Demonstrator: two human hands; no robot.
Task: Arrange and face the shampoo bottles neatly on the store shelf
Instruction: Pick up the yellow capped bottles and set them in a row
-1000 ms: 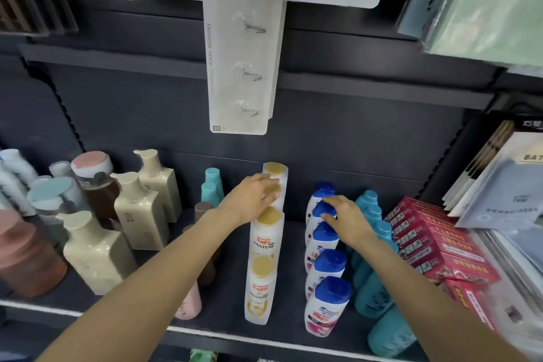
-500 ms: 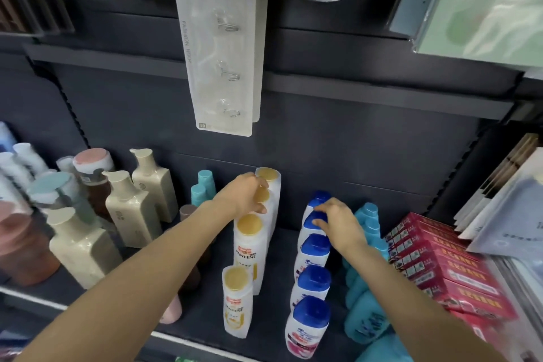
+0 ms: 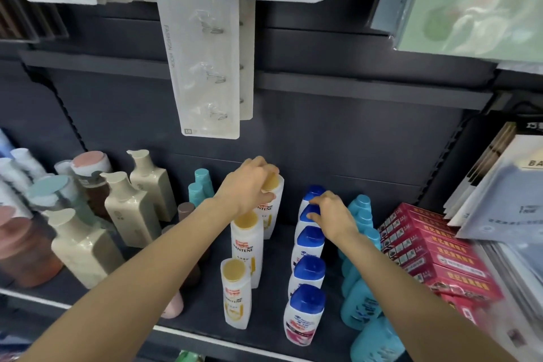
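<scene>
My left hand [image 3: 246,185] curls over the yellow cap of the rearmost Pantene bottle [image 3: 273,209] on the shelf [image 3: 205,303]; my right hand [image 3: 332,211] pinches the blue cap of the second-from-back blue-capped bottle [image 3: 308,214] in its row.

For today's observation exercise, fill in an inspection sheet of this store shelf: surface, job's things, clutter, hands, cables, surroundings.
Surface: dark shelf, white front edge.
Job's things: yellow-capped Pantene bottles in a front-to-back row; blue-capped white bottles in a row beside them.
Clutter: beige pump bottles, teal bottles, red boxes.
Hands: left hand grips the rear Pantene bottle's cap; right hand pinches a rear blue cap.
Cables: nothing seen.
Surroundings: hook packs hanging above.
</scene>
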